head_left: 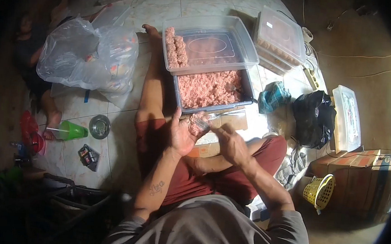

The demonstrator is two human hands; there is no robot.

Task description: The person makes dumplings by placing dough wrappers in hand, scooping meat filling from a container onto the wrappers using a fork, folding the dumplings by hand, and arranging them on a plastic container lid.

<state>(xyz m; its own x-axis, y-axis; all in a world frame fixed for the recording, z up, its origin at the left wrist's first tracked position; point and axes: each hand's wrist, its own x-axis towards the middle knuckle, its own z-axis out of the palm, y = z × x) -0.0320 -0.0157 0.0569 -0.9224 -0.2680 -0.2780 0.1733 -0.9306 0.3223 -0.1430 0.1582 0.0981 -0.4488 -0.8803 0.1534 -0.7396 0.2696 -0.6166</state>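
Note:
My left hand (181, 138) is palm up, cradling a lump of pink mince (194, 128) on its fingers. My right hand (233, 146) grips a metal fork (201, 123), its head pressed against that lump. Just beyond both hands sits a dark blue-grey tub (175, 93) of pink mince (207, 89), with what looks like a utensil in its right side. A clear plastic box (208, 69) rests across the far part of the tub. Shaped mince rolls (175, 48) line its left end. Another metal utensil (227, 114) lies near the tub's front edge.
At left stand a big clear plastic bag (73, 52), a green cup (73, 130) and a metal bowl (99, 127); another person (32, 56) sits behind. Rightward are stacked lidded boxes (281, 35), a black bag (314, 114), a yellow basket (318, 192) and cardboard cartons (354, 183).

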